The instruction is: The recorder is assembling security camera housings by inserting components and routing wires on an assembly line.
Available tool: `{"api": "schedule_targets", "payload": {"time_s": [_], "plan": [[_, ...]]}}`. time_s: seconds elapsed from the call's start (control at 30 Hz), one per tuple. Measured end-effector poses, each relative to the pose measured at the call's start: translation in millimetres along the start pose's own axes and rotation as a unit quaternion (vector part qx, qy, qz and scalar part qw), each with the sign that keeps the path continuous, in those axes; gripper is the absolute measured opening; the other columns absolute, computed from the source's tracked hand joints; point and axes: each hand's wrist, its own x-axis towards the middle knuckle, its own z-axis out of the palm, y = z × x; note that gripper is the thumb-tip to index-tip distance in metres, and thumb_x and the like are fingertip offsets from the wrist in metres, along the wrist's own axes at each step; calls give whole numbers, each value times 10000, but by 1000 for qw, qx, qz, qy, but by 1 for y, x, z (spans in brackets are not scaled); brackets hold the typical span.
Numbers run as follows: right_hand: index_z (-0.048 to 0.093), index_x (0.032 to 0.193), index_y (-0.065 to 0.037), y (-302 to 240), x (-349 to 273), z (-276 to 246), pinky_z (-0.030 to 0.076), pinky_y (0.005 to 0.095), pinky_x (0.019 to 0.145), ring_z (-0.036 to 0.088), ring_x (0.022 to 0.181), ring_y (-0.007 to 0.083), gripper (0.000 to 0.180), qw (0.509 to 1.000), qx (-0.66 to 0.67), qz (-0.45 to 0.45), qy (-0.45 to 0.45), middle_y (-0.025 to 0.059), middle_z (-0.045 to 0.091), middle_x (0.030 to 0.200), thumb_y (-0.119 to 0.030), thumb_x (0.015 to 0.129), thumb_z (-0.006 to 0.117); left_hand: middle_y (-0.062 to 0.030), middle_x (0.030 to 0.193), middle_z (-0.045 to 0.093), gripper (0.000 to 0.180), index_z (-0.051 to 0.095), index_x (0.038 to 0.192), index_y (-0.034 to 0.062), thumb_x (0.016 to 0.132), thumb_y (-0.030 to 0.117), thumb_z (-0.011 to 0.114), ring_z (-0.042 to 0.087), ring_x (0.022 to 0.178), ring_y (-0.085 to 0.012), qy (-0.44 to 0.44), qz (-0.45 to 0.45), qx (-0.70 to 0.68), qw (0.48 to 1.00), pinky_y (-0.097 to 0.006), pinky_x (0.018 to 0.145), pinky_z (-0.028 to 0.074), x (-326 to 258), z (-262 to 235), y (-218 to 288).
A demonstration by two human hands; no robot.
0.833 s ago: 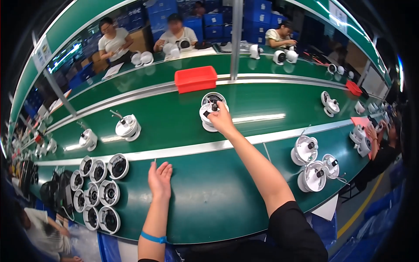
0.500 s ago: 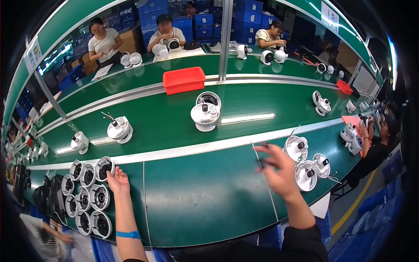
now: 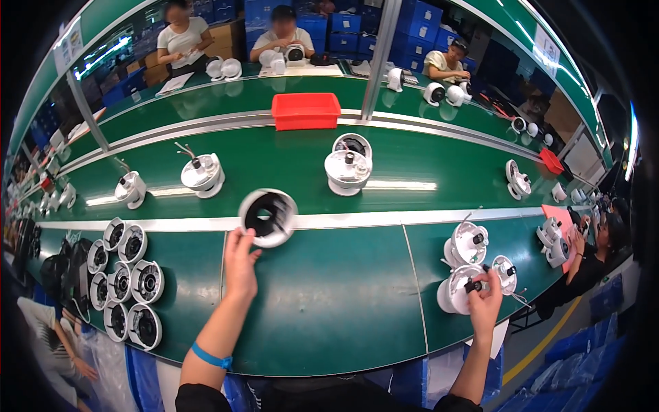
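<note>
My left hand (image 3: 240,264) holds up a round white camera housing (image 3: 286,221) with a black inside, gripping it by its lower left rim above the table's white edge strip. At the right, my right hand (image 3: 486,303) has its fingers closed at the black lens (image 3: 473,285) of a white camera base (image 3: 451,292), which seems to rest on the table. Close by are two more camera bases, one behind with wires (image 3: 468,242) and one to the right (image 3: 505,273). Several white housings with black insides (image 3: 145,281) stand grouped at the left.
Beyond the white strip, the green conveyor (image 3: 274,165) carries camera units, including one in the middle (image 3: 348,169). A red bin (image 3: 306,112) sits on its far side. Metal posts (image 3: 381,58) rise there. Co-workers sit or stand opposite and at the far right.
My left hand has lifted a housing from the left group and carried it right. My right hand has lowered onto a camera base, which now sits farther left. The whole view has shifted slightly.
</note>
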Motion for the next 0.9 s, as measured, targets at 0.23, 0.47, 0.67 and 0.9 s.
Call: {"api": "schedule_targets", "payload": {"time_s": [0.23, 0.47, 0.67, 0.9], "plan": [[585, 1223, 47, -77, -6, 122, 519, 257, 628, 633, 739, 146, 441, 959, -122, -173, -191, 102, 663, 992, 118, 788, 601, -58, 1130, 710, 280, 650, 1177, 54, 1033, 294, 665, 667, 1065, -153, -121, -155, -142, 970, -319, 936, 533, -31, 22, 15], [640, 1136, 0, -121, 16, 241, 570, 411, 766, 693, 893, 357, 358, 889, -159, -285, -320, 160, 676, 1054, 51, 782, 620, -105, 1443, 549, 469, 404, 1472, 141, 1106, 427, 475, 559, 1335, -261, -179, -186, -238, 936, -509, 1080, 507, -9, -20, 5], [502, 1332, 17, -161, -19, 311, 576, 512, 879, 678, 1028, 458, 636, 784, -278, -293, -472, 211, 422, 1580, -159, 773, 750, -124, 1443, 559, 493, 423, 1498, 91, 1103, 376, 503, 561, 1335, -284, -177, -159, -243, 940, -531, 1110, 485, 25, -65, 18], [732, 1020, -2, -164, -54, 403, 569, 474, 702, 703, 795, 378, 235, 830, -157, -363, -392, 163, 711, 874, -110, 813, 710, -113, 1475, 554, 900, 442, 1518, 88, 973, 792, 317, 535, 1368, -277, -159, -156, -223, 949, -520, 1162, 433, 52, -109, 26]]}}
